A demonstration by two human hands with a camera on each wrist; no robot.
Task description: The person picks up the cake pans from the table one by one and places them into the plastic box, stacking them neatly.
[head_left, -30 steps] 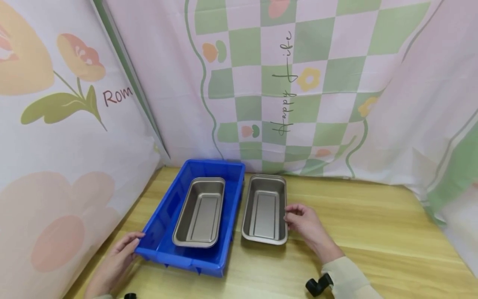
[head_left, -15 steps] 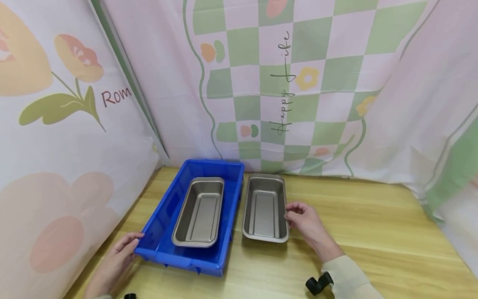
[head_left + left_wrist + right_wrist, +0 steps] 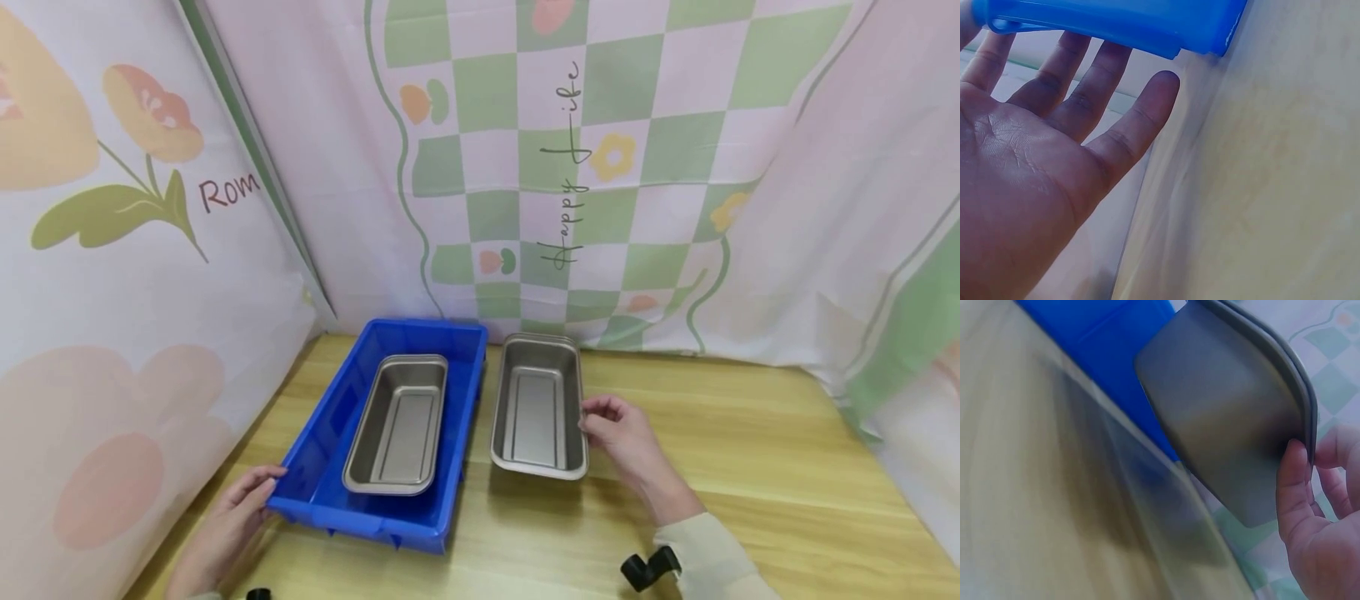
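Observation:
My right hand [image 3: 626, 437] pinches the right rim of a grey metal loaf pan [image 3: 536, 417], thumb on one side and fingers on the other. The pan hangs above the table, its shadow below it. Its outer wall [image 3: 1222, 419] and a doubled-looking rim edge show in the right wrist view. At the near left corner of a blue plastic bin [image 3: 360, 523], my left hand [image 3: 232, 521] holds the rim. Several of its fingers [image 3: 1069, 81] reach against the bin's outside in the left wrist view. A similar loaf pan [image 3: 405, 437] lies inside the bin.
Both pans and the bin are at a wood-grain table [image 3: 720, 450]. A printed curtain [image 3: 495, 167] hangs behind the table, and a flowered cloth [image 3: 120, 333] rises on the left. Black camera mounts [image 3: 651, 570] sit at the wrists.
The right-hand loaf pan has risen off the table and shifted slightly right, its shadow now apart below it. My left hand and the blue bin have stayed in place.

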